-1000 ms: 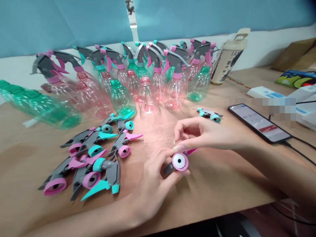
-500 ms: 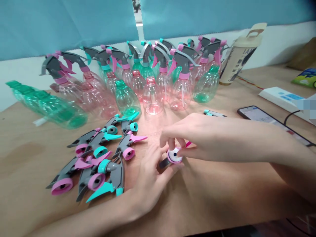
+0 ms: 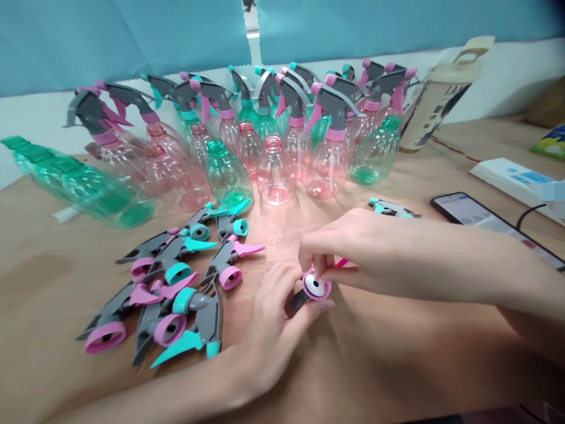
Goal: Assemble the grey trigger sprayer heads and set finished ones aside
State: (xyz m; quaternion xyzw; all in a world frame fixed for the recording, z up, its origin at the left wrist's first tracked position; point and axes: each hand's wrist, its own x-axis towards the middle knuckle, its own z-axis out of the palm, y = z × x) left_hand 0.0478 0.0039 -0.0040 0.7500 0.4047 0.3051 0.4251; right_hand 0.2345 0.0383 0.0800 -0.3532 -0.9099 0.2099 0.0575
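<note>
My left hand (image 3: 276,321) is wrapped round a grey spray head with a pink collar (image 3: 316,286), whose open underside faces up. Inside the collar sits a white disc with a dark hole in its middle. From the right, my right hand (image 3: 342,250) reaches over it, fingers bent and pinched at the disc's edge; whether they grip the disc is hidden. A bit of the pink trigger shows under the right fingers. Left of my hands lie several loose spray heads (image 3: 205,318), grey with pink or turquoise collars and triggers.
Several clear pink bottles (image 3: 276,176) and green bottles (image 3: 227,176) stand behind, some topped with spray heads. Green bottles (image 3: 97,191) lean at the left. A phone (image 3: 489,224), a white power strip (image 3: 516,176) and a tall cup (image 3: 441,100) are at the right.
The view has shifted slightly. The right fingers have drawn closer together at the white disc, and the disc now shows more fully, tilted inside the collar.
</note>
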